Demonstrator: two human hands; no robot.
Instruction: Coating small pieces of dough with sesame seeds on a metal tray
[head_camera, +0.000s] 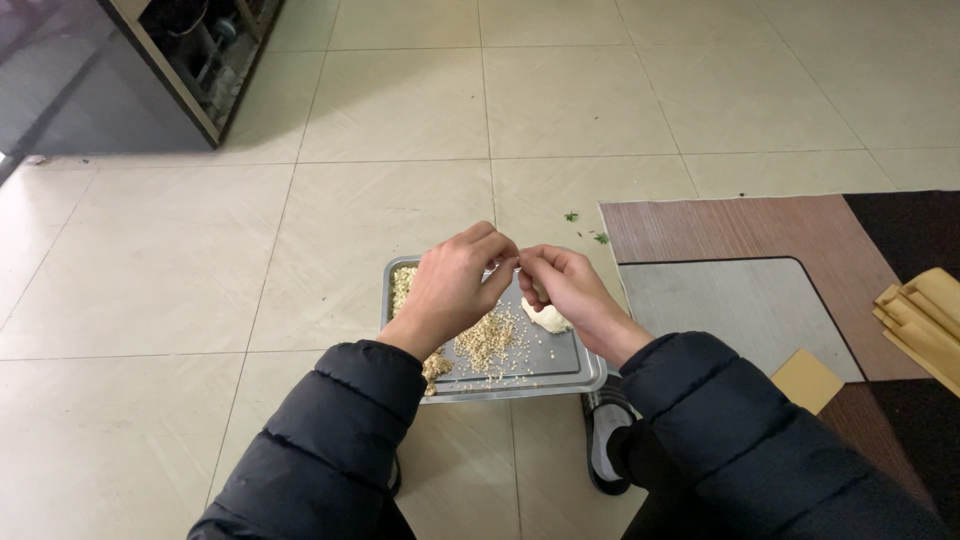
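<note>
A shallow metal tray (560, 375) rests on my lap above the tiled floor. Several small tan pieces (488, 342) lie scattered in it, with a pale whitish lump (546, 319) to their right. My left hand (455, 282) and my right hand (562, 285) hover over the tray with fingertips meeting. Both pinch something tiny between them that I cannot make out. Dark padded sleeves cover both arms.
A brown wooden table (790, 225) with a grey inset mat (730, 300) stands on the right, with yellowish paper pieces (925, 315) near its edge. A dark cabinet (120, 70) stands at the far left. Small green bits (585, 227) lie on the floor. My shoe (608, 455) shows below the tray.
</note>
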